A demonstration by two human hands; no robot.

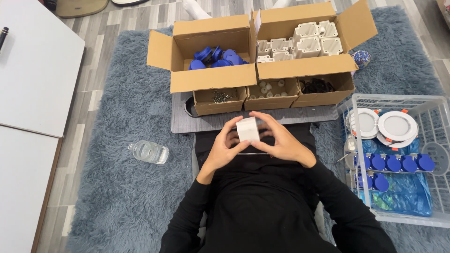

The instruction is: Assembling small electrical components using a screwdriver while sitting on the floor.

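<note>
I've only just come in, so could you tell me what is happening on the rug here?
A person sitting on a grey rug holds a small white plastic housing between both hands, left hand and right hand, just above their lap. In front stand a cardboard box of blue caps, a box of white housings, and three small boxes, one with screws. A white wire basket on the right holds round white lamps and blue-capped pieces. A water bottle lies on the left.

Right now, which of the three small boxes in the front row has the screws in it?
The leftmost small box, beside the black ring: it holds dark metal screws. The middle box holds small white pieces, and the right box holds black parts.
</note>
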